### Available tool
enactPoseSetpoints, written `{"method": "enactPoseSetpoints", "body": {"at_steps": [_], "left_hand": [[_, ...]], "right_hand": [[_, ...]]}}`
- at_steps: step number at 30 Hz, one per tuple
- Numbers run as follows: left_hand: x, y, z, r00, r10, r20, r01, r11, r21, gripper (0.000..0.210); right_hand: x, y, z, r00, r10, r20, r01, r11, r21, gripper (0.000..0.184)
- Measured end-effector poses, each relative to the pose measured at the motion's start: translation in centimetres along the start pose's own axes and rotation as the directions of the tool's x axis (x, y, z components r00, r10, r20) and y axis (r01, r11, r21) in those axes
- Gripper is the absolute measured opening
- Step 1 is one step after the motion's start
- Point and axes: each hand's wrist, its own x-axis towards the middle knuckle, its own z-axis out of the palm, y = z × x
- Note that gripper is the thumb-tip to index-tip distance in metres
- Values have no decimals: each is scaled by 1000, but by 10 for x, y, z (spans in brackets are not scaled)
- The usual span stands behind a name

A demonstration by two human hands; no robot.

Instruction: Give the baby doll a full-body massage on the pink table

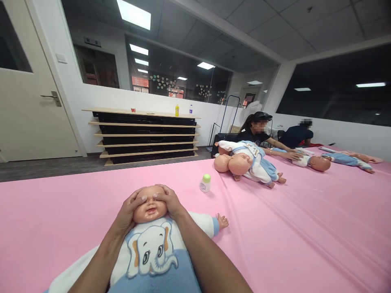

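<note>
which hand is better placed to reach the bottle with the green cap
Probably the right hand: it rests on the side of the doll's head nearer the bottle, while the left hand is on the opposite side.

Doll [155, 236], one, in elephant-front suit [161, 276], face up on pink table cover [269, 232] before you. Your left hand [127, 211] and your right hand [171, 202]: cupped on either side of its head [150, 211], thumbs at eyes. Small bottle [205, 184], green cap, upright, beyond doll's outstretched arm [206, 223]. Piled dolls [255, 162], farther right. Co-worker [252, 136], dark cap [261, 116], hand [293, 155] on another doll [317, 162]. By wall: stacked boards [146, 139], yellow bottle [177, 110] on top.
</note>
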Motion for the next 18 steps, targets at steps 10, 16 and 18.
{"method": "enactPoseSetpoints", "body": {"at_steps": [10, 16, 18], "left_hand": [[1, 0, -1, 1000, 3, 2, -3, 1000, -5, 71], [0, 1, 0, 1000, 5, -8, -5, 1000, 1, 73], [0, 1, -1, 1000, 12, -8, -12, 1000, 15, 72]], "right_hand": [[2, 4, -1, 1000, -10, 8, 10, 1000, 8, 58], [5, 9, -6, 997, -52, 62, 52, 999, 3, 67], [5, 10, -7, 996, -56, 72, 56, 998, 9, 70]]}}
